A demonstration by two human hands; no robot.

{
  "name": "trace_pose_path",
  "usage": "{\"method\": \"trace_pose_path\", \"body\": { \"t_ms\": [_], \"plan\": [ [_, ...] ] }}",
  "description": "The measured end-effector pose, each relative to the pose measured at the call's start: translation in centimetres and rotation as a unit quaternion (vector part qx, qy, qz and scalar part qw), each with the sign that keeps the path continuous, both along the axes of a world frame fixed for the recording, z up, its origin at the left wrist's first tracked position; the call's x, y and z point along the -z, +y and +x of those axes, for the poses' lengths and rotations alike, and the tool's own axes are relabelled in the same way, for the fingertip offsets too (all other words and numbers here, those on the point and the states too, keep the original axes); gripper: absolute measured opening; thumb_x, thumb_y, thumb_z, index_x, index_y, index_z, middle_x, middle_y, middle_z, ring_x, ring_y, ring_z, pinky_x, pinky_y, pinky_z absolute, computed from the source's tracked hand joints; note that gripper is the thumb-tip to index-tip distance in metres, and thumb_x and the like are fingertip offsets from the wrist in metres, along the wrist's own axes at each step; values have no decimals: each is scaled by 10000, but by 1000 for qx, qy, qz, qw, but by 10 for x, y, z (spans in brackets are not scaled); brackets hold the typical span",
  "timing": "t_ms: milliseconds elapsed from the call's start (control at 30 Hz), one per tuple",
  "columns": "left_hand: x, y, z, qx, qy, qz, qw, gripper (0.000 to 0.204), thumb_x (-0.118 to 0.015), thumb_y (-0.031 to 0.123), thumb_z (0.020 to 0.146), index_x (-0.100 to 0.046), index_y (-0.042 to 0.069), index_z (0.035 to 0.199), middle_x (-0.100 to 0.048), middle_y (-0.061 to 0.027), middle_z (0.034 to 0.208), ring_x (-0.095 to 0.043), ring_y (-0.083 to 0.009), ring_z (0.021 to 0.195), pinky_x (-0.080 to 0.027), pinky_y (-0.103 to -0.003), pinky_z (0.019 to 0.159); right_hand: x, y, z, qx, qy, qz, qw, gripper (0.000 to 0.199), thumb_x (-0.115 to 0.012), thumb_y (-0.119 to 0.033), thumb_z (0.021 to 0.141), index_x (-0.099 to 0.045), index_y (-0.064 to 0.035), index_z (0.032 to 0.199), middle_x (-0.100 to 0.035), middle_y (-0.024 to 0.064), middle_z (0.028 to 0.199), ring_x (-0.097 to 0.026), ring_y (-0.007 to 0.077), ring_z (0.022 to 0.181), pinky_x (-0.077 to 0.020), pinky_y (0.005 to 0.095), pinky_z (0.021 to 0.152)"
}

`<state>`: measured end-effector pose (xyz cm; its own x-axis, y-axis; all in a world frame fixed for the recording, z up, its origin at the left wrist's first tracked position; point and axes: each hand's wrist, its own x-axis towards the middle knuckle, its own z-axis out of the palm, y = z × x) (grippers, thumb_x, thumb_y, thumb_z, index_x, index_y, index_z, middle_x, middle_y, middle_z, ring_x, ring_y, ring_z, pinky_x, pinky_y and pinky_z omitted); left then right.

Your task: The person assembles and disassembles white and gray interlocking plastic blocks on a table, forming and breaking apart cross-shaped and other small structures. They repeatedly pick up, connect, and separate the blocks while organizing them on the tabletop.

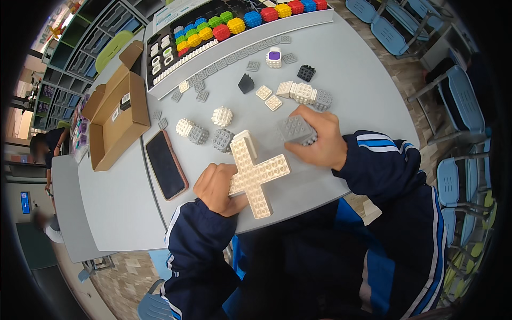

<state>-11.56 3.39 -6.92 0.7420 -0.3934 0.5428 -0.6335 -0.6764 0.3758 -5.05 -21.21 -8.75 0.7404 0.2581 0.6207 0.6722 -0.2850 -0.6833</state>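
Left hand grips studded plastic cross; right hand clasps knobbly grey block

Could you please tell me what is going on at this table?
The person's left hand holds a cream cross-shaped studded piece, while the right hand grips a gray studded block apart from it. A phone lies to the left, with an open cardboard box beyond it. A tray of colorful blocks stands at the far side.
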Motion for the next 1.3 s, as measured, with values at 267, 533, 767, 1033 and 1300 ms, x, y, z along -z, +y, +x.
{"method": "trace_pose_path", "body": {
  "t_ms": [267, 533, 767, 1033, 1300],
  "plan": [
    [29, 1, 17, 110, 3, -22, 994, 427, -801, 99, 543, -639, 12, 928, -629, -91, 824, -607, -256, 653, -483, -337, 548, 14, -7, 26, 67, -15, -155, 986, 410, -777, -169, 715, -591, -38, 1056, -652, 126, 927, -658, 315, 815, -522, 379, 643],
    [37, -11, 26, 62, 72, -48, 994, 367, -765, 38, 615, -619, 12, 952, -635, -110, 1036, -660, -275, 771, -533, -335, 650, 15, -11, 27, 64, -55, -251, 964, 468, -812, -314, 714, -619, -62, 1057, -570, 77, 944, -539, 254, 947, -514, 368, 725],
    [39, -9, 37, -10, 109, -92, 990, 360, -667, -108, 638, -616, -16, 983, -571, -147, 1236, -634, -290, 928, -520, -337, 795, 21, -11, 33, 95, -89, -261, 957, 515, -833, -356, 696, -678, -40, 1072, -612, 75, 1026, -536, 252, 1000, -465, 372, 837],
    [40, 1, 35, 30, 126, -158, 979, 363, -601, -110, 620, -623, -31, 973, -618, -157, 1018, -614, -299, 871, -499, -335, 799, 4, -10, 30, 80, -162, -254, 950, 592, -827, -267, 679, -642, -56, 1200, -609, 82, 1145, -545, 264, 1055, -403, 386, 893],
    [37, -17, 23, 236, 140, -83, 958, 338, -731, -20, 633, -626, -32, 955, -632, -143, 893, -645, -307, 792, -533, -357, 678, 23, 3, 4, -223, -89, -201, 950, 293, -790, -204, 672, -637, -56, 873, -605, 64, 878, -563, 247, 777, -434, 346, 665]
  ]
}}
